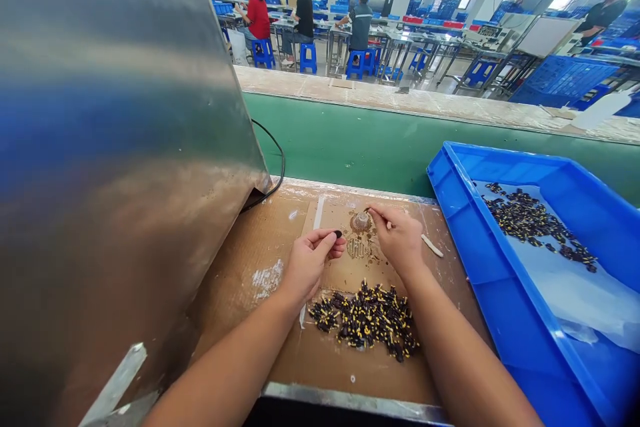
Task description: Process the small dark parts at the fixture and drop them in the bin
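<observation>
My left hand is closed, pinching a small dark oval piece between thumb and fingertips. My right hand is closed too, its fingertips at the edge of a small clear cup on the cardboard. A tiny dark thing shows at those fingertips, too small to name. Below the hands, between my forearms, lies a pile of small black parts with yellow ends. Wet-looking brown spots and a patch of glossy stripes mark the cardboard near the cup.
A blue tray on the right holds white sheeting and more black-and-yellow parts. A large metal housing fills the left, with a black cable behind it. Beyond the green belt, several people sit at benches.
</observation>
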`<state>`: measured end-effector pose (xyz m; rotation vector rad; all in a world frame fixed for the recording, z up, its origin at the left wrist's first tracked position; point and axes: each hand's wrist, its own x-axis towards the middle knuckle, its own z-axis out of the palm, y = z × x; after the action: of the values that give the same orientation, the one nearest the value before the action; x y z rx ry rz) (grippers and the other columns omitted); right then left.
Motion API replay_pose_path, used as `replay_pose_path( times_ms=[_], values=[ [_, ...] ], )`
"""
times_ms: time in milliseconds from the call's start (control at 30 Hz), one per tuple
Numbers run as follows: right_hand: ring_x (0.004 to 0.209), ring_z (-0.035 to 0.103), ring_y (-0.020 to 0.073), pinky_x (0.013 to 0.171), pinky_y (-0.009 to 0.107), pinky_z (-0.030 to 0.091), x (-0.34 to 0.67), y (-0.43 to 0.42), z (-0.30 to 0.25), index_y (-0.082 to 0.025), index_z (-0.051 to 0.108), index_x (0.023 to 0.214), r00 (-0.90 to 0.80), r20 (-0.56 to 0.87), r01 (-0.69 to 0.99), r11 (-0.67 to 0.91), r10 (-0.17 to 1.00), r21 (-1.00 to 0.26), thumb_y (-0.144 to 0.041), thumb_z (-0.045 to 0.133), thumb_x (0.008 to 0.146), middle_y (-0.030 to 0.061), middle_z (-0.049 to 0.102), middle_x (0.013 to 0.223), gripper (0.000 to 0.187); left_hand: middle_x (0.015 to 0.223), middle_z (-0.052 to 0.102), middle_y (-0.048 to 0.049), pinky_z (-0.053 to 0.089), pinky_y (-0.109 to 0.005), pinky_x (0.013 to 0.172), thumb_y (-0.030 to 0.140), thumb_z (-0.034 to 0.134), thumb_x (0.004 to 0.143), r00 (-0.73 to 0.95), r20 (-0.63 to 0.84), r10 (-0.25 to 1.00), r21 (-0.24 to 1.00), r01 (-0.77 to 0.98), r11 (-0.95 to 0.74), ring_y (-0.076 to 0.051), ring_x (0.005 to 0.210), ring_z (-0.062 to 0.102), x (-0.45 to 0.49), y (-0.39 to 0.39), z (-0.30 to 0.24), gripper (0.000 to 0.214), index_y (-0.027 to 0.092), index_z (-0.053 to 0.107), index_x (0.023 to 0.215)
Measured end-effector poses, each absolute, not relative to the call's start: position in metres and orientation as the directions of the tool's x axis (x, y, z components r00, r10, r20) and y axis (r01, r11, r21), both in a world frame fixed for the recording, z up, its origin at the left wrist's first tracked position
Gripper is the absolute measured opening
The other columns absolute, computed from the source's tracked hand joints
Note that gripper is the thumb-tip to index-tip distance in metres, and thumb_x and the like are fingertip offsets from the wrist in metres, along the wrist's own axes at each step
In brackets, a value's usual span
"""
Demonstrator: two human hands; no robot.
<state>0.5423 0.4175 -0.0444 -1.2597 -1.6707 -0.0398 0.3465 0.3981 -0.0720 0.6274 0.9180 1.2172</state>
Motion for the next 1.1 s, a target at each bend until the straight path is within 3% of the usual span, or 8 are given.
replay_pose_path(
  times_ms=[167,300,467,633,733,867,1000,1100],
  values=[
    [0.095,0.073,0.0253,0.083,0.041,0.057,0.541,0.414,-0.044,-0.028,0.077,0.116,0.174,0.774,0.745,0.433,0.608,-0.508,-0.029,0.065,0.098,0.0071,0.078,0.114,0.022,0.083,0.077,-0.0116,0.056,-0.021,0.067,0.040,0.095,0.065,0.125,-0.299,0.946,0.741,-0.594,0.313,-0.013,0.071,0.069,0.343,0.396,-0.069,0.045,0.010,0.074,0.091],
    [0.076,0.071,0.0231,0.073,0.038,0.056,0.543,0.411,-0.035,-0.023,0.079,0.095,0.274,0.513,0.626,0.254,0.813,-0.737,-0.040,0.066,0.094,0.0065,0.079,0.090,0.022,0.083,0.077,-0.0108,0.056,-0.020,0.067,0.036,0.097,0.062,0.157,-0.334,0.929,0.674,-0.649,0.352,-0.013,0.071,0.069,0.341,0.394,-0.067,0.044,0.010,0.075,0.090],
    [0.070,0.065,0.0185,0.059,0.029,0.050,0.533,0.386,-0.023,-0.021,0.074,0.091,0.236,0.107,0.053,0.097,0.966,-0.994,-0.048,0.075,0.083,0.0069,0.075,0.085,0.028,0.086,0.077,-0.0107,0.058,-0.023,0.073,0.035,0.098,0.060,0.148,-0.314,0.938,0.685,-0.648,0.332,-0.014,0.074,0.070,0.340,0.392,-0.066,0.043,0.012,0.075,0.089],
    [0.064,0.060,0.0137,0.047,0.021,0.035,0.513,0.364,-0.031,-0.022,0.063,0.090,-0.047,-0.218,-0.364,-0.220,0.975,-0.905,-0.046,0.079,0.078,0.0105,0.077,0.101,0.031,0.090,0.078,-0.0104,0.058,-0.030,0.081,0.040,0.083,0.081,0.040,-0.007,0.999,0.967,-0.255,0.017,-0.019,0.082,0.071,0.340,0.386,-0.069,0.029,0.015,0.079,0.097],
    [0.067,0.063,0.0148,0.048,0.021,0.037,0.509,0.360,-0.042,-0.023,0.061,0.092,-0.034,-0.235,-0.416,-0.228,0.971,-0.880,-0.045,0.078,0.080,0.0093,0.078,0.104,0.030,0.099,0.079,-0.0092,0.055,-0.032,0.089,0.037,0.073,0.091,0.045,0.143,0.989,0.990,0.011,-0.143,-0.022,0.093,0.072,0.338,0.382,-0.071,0.020,0.021,0.081,0.099],
    [0.071,0.066,0.0155,0.050,0.021,0.040,0.509,0.357,-0.050,-0.023,0.061,0.090,-0.012,-0.205,-0.419,-0.191,0.979,-0.888,-0.044,0.077,0.081,0.0081,0.077,0.105,0.028,0.106,0.079,-0.0088,0.056,-0.035,0.092,0.035,0.073,0.091,0.062,0.201,0.978,0.970,0.129,-0.208,-0.024,0.097,0.073,0.338,0.378,-0.069,0.017,0.023,0.082,0.101],
    [0.072,0.067,0.0161,0.049,0.021,0.041,0.507,0.353,-0.051,-0.022,0.062,0.091,-0.022,-0.126,-0.349,-0.126,0.992,-0.929,-0.045,0.074,0.086,0.0075,0.076,0.105,0.026,0.099,0.079,-0.0107,0.058,-0.032,0.088,0.036,0.079,0.086,0.083,0.076,0.994,0.996,-0.043,-0.072,-0.021,0.090,0.073,0.342,0.378,-0.065,0.020,0.018,0.082,0.096],
    [0.072,0.064,0.0154,0.053,0.022,0.045,0.505,0.350,-0.054,-0.022,0.066,0.094,0.043,-0.012,-0.262,0.000,0.999,-0.965,-0.042,0.069,0.093,0.0049,0.073,0.094,0.021,0.092,0.079,-0.0103,0.059,-0.027,0.082,0.038,0.091,0.073,0.090,-0.092,0.992,0.930,-0.348,0.118,-0.017,0.083,0.072,0.345,0.380,-0.064,0.028,0.016,0.081,0.088]
  ],
)
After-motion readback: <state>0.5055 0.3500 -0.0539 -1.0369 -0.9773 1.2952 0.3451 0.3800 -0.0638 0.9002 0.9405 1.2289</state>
